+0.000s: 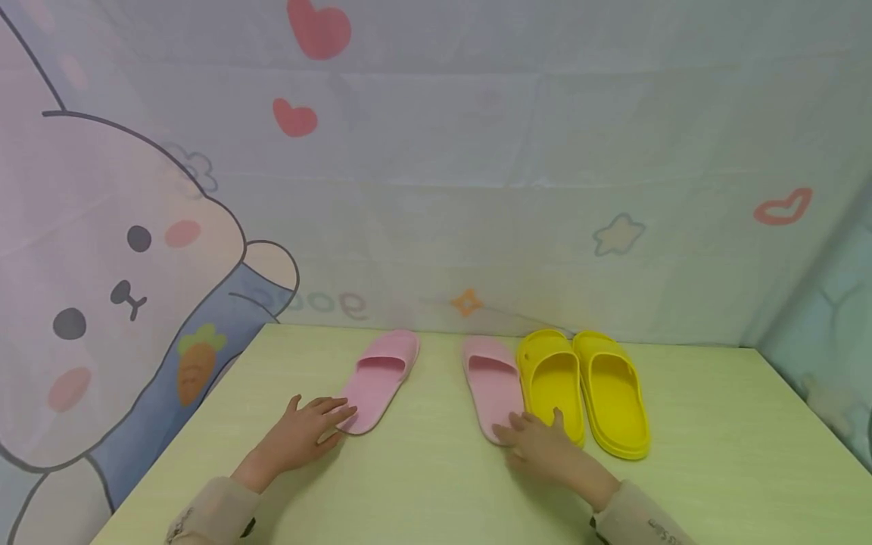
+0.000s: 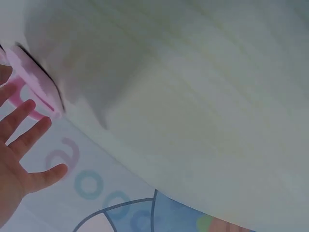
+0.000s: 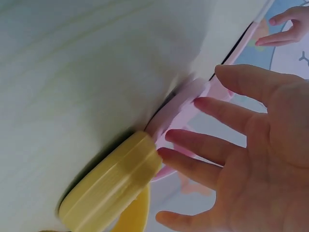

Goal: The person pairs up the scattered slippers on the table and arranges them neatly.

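Two pink slippers stand apart on the table, toes toward the back. My left hand has its fingers spread, tips at the heel of the left pink slipper. My right hand reaches over the heel of the right pink slipper, its fingers extended and overlapping that heel in the head view. Beside it stand two yellow clogs: the inner yellow clog lies right against the pink slipper, partly behind my right hand, and the outer yellow clog is next to it. In the right wrist view the fingers look straight and spread.
All the footwear is on a pale yellow-green table, close to its back edge. Behind it hangs a cloth backdrop printed with hearts, a star and a large cartoon rabbit. Another printed cloth hangs along the right side.
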Motion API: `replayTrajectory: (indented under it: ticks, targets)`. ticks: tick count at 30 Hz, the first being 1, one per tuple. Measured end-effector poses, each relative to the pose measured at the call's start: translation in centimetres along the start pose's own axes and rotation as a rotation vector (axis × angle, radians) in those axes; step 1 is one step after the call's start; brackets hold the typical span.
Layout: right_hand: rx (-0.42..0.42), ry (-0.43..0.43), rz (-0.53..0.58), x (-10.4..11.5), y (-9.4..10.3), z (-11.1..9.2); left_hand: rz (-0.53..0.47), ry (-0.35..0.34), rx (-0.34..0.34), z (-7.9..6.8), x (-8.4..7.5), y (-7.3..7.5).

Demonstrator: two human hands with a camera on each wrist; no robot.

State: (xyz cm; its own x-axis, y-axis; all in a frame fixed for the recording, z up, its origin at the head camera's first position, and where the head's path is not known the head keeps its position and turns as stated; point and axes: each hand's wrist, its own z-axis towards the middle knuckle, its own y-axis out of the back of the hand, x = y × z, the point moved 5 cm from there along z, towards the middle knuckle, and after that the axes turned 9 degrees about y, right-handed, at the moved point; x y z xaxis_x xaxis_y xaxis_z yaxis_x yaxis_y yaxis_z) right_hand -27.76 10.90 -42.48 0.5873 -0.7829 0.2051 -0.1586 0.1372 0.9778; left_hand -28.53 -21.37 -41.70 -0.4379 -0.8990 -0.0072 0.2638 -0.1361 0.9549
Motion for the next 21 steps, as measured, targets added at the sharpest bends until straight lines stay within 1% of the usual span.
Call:
replayTrajectory:
  ticks: [4, 9, 17, 21]
  targets:
    - [-0.03, 0.049, -0.028, -0.5, 0.2, 0.0, 0.015, -0.024, 0.009, 0.4, 0.7, -0.4]
    - [-0.07, 0.124, -0.09, -0.8, 0.6, 0.4, -0.002, -0.037, 0.034, 0.7, 0.9, -0.7]
    - [-0.164, 0.214, -0.199, -1.0, 0.8, 0.9, -0.034, -0.081, 0.08, 1.3, 0.5, -1.2]
    - [-0.183, 0.22, -0.218, -1.1, 0.7, 1.0, -0.057, -0.116, 0.086, 1.6, 0.0, -1.3]
